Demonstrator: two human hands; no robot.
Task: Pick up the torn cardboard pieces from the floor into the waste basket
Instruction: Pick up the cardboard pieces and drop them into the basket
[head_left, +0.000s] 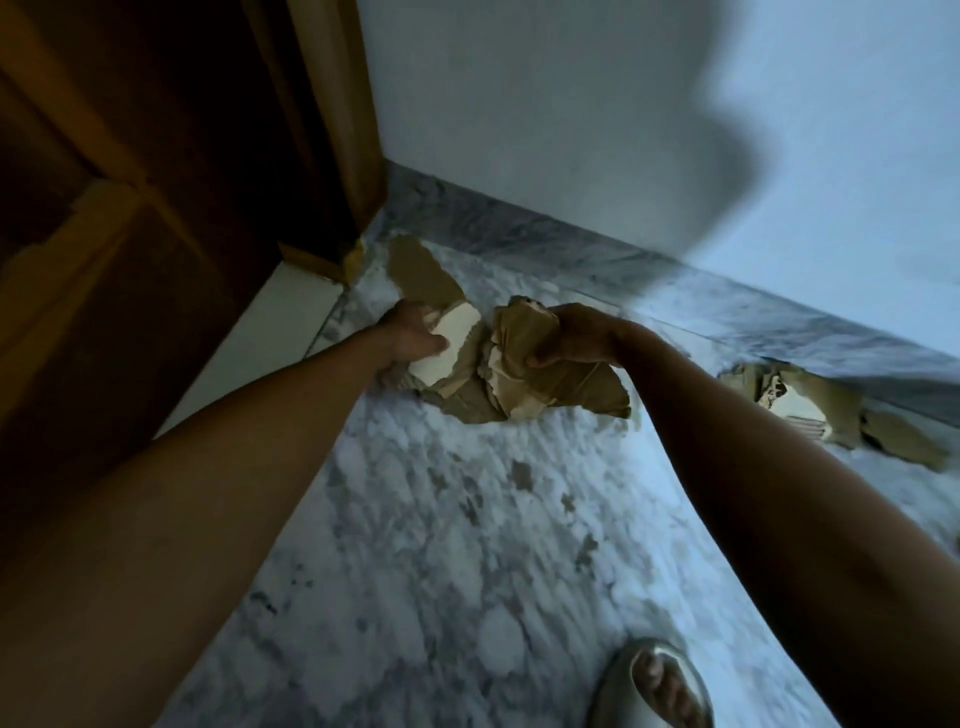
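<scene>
Torn brown cardboard pieces lie on the marble floor near the wall corner. My left hand (410, 335) grips a pale-faced cardboard piece (452, 340) in the pile. My right hand (574, 338) is closed on a crumpled bunch of brown cardboard (519, 338) beside it. One flat brown piece (418, 273) lies just beyond my left hand, by the door frame. More torn pieces (810, 410) lie at the right, against the skirting. No waste basket is in view.
A dark wooden door and its frame (332, 130) stand at the left. The white wall (571, 104) and grey marble skirting (675, 270) run behind the pile. My foot in a sandal (660, 686) is at the bottom. Small cardboard crumbs (522, 475) dot the floor.
</scene>
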